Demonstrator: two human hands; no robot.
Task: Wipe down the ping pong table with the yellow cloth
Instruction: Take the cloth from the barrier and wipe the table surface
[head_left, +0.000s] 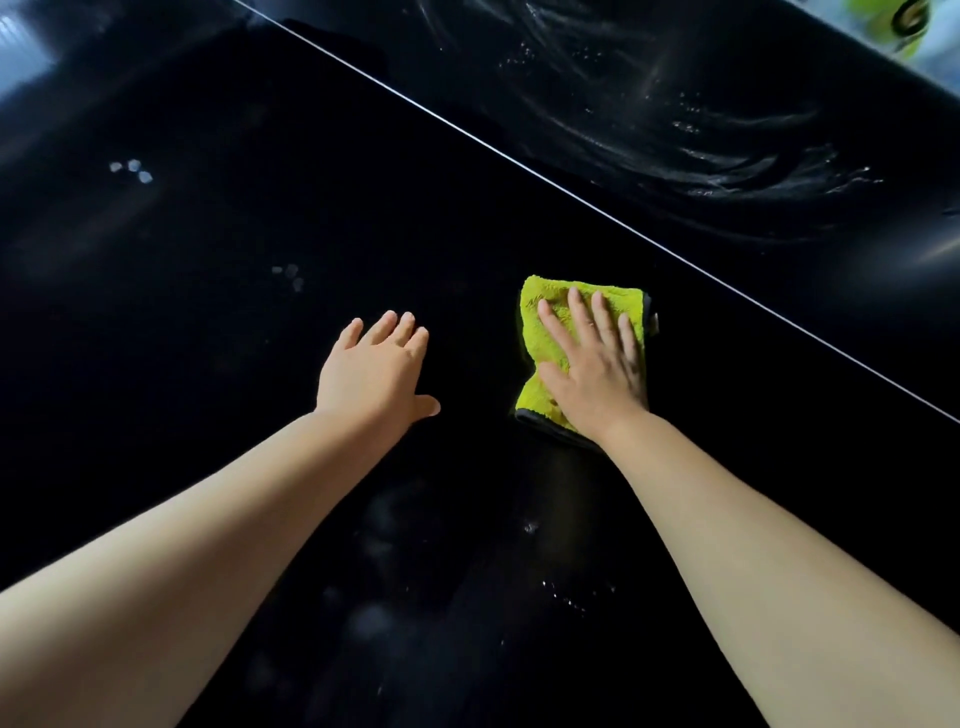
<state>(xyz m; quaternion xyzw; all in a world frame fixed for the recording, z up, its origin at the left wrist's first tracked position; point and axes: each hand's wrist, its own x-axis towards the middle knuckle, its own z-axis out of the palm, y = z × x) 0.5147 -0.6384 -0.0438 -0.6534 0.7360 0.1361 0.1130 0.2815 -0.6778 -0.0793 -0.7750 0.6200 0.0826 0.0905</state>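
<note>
The black ping pong table fills the view, crossed by a thin white line running from upper left to lower right. A folded yellow cloth with a dark edge lies flat on the table just below that line. My right hand presses on the cloth with straight, spread fingers, covering most of it. My left hand rests flat on the bare table to the left of the cloth, fingers straight, holding nothing.
Wet swirl streaks and droplets show on the surface beyond the white line. Small pale smudges dot the left part, and faint marks lie between my forearms. A green-and-white object is blurred at the top right corner.
</note>
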